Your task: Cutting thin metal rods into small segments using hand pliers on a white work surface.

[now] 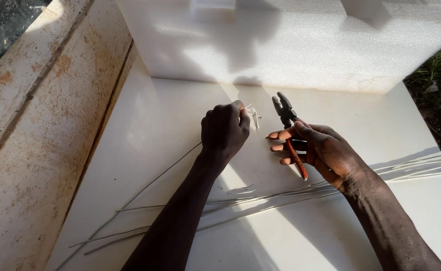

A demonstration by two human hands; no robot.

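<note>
My left hand is closed around the end of a thin white wire that trails down and left across the white board; a short stripped tip pokes out above the fist. My right hand grips a pair of pliers with red handles, its dark jaws pointing up and slightly open. The jaws stand a little to the right of the wire's tip, not touching it.
Several more long white wires lie across the board under my forearms, running out to the right. A large white foam block stands at the back. A rusty pale wall borders the left; grass lies right.
</note>
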